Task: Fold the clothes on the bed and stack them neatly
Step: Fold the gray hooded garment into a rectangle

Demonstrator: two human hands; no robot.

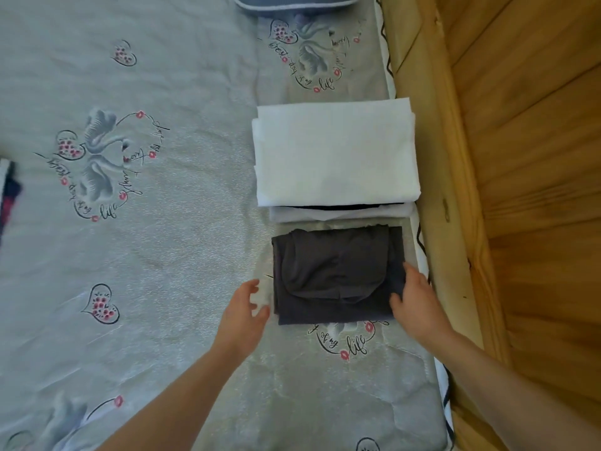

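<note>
A folded dark grey garment [335,275] lies on the bed near its right edge. My right hand [418,302] grips the garment's right side, thumb on top and fingers at the edge. My left hand [245,312] hovers just left of the garment with relaxed, slightly curled fingers, holding nothing. Just beyond the grey garment sits a stack of folded clothes [335,157] with a white piece on top and a dark and a pale layer showing beneath it.
The bed has a grey cover [162,255] printed with swans and hearts. A wooden wall and bed frame [520,190] run along the right. A blue-grey pillow [296,3] lies at the top. A dark striped cloth [8,196] peeks in at the left edge.
</note>
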